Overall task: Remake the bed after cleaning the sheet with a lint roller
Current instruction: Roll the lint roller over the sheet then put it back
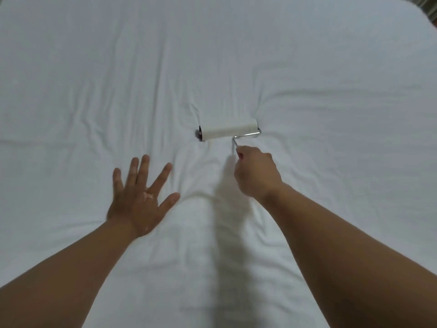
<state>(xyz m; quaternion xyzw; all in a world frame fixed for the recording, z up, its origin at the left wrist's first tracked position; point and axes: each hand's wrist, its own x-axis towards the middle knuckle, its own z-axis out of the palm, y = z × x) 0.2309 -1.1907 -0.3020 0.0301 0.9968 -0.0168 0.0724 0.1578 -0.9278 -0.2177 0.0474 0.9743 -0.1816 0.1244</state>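
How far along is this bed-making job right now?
Done: only the bare white sheet shows. In hand: the right hand grips the lint roller, its roll on the sheet; the left hand is spread open nearby. Left: the wrinkles and the remaking; no covers are in view.

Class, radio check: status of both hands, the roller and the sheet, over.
Right hand grips lint roller handle, roller down on sheet. Left hand flat, fingers spread on sheet. Sheet wrinkled; nothing in roller's way.

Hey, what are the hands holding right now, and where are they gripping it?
The right hand grips the lint roller by its handle, at the end of the metal rod. The left hand holds nothing, fingers spread over the sheet.
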